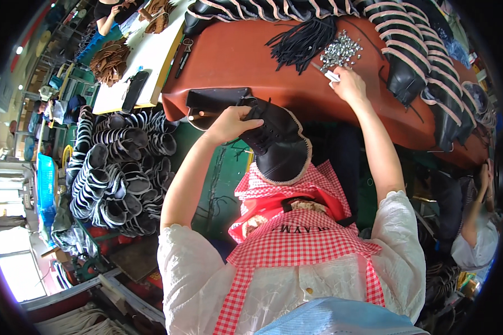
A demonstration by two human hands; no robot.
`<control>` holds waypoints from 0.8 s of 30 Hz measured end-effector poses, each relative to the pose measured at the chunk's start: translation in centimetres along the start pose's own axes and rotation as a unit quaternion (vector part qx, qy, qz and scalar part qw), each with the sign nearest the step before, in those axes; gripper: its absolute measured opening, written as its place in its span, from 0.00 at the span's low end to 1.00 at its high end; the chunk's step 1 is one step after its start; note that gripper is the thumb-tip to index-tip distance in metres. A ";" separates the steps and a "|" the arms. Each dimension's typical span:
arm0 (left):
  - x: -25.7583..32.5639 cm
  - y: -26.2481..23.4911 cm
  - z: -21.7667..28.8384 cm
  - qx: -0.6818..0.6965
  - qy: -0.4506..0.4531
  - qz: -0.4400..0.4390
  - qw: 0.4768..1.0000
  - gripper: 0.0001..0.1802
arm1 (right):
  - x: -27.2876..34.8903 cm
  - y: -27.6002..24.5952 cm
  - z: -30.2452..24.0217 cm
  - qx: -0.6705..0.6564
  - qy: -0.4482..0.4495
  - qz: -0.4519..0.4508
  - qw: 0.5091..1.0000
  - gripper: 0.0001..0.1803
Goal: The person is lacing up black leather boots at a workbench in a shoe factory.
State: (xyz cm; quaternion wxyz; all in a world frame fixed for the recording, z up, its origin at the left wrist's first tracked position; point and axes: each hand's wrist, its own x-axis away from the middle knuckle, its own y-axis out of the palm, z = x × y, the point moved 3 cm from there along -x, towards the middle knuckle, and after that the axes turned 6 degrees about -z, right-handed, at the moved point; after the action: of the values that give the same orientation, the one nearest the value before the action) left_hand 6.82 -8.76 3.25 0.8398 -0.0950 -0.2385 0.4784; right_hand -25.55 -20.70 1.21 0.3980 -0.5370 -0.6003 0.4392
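My left hand [236, 124] is closed on the lacing area of a black leather shoe upper [285, 151]. The upper has a pale stitched edge and rests against my red checked apron [302, 245]. My right hand [349, 86] is closed around a small white-handled tool [332, 76] with a thin metal tip; its exact kind is hard to make out. That hand is at the near side of a pile of small silver metal pieces [341, 50] on the reddish-brown table cover [223, 58]. Beside the pile lies a bundle of black laces [304, 42].
Rows of black uppers [399, 50] line the table's far and right sides. Stacked uppers [117, 178] fill the left. A pale board [167, 33] bears a black phone-like object [134, 89]. Other people [478, 240] sit at right and far left.
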 end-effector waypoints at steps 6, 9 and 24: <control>1.3 0.1 -0.8 0.137 -0.037 0.010 0.990 0.14 | 6.5 0.3 -4.3 -0.464 -0.131 -0.136 0.865 0.14; 1.1 -0.1 -0.8 0.142 -0.053 0.020 0.988 0.13 | 10.0 3.7 -5.5 -0.482 -0.160 -0.227 0.831 0.19; 1.3 0.0 0.1 0.115 -0.085 0.024 0.989 0.14 | 10.6 5.4 -8.0 -0.464 -0.197 -0.251 0.827 0.22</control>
State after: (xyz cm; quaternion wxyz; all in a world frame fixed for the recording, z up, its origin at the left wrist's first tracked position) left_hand 7.38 -7.66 3.75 0.8102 0.0376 -0.2496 0.5290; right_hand -17.50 -9.17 -1.53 0.0718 -0.3916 -0.9129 0.0904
